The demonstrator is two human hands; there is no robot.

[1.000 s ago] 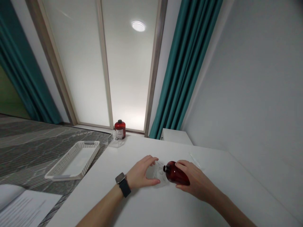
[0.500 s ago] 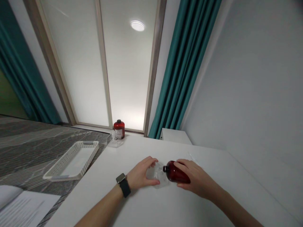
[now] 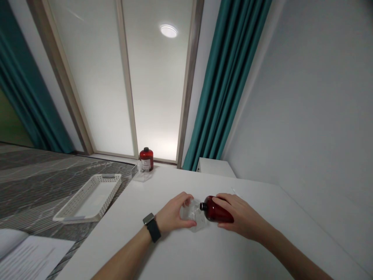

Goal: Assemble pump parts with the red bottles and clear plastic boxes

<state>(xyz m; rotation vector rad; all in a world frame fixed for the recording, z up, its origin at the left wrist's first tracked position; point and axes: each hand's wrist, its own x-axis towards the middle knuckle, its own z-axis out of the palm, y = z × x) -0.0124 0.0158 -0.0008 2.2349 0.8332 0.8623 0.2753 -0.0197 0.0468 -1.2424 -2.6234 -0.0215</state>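
Observation:
My right hand (image 3: 237, 216) is wrapped round a dark red bottle (image 3: 214, 210), which is tipped on its side with its open neck pointing left. The neck sits over a small clear container (image 3: 194, 214) on the white table (image 3: 204, 256). My left hand (image 3: 175, 214), with a dark watch on the wrist, is curled round that clear container from the left. Whether liquid is flowing cannot be made out.
A second red bottle (image 3: 146, 158) stands at the table's far left corner beside a clear box (image 3: 140, 173). A white slotted basket (image 3: 89, 198) and papers (image 3: 26, 258) lie left on a grey surface. Teal curtains flank a frosted window; a white wall runs along the right.
The red bottle and my right hand have shifted slightly left and up, nearer the clear container. My left hand has stayed put.

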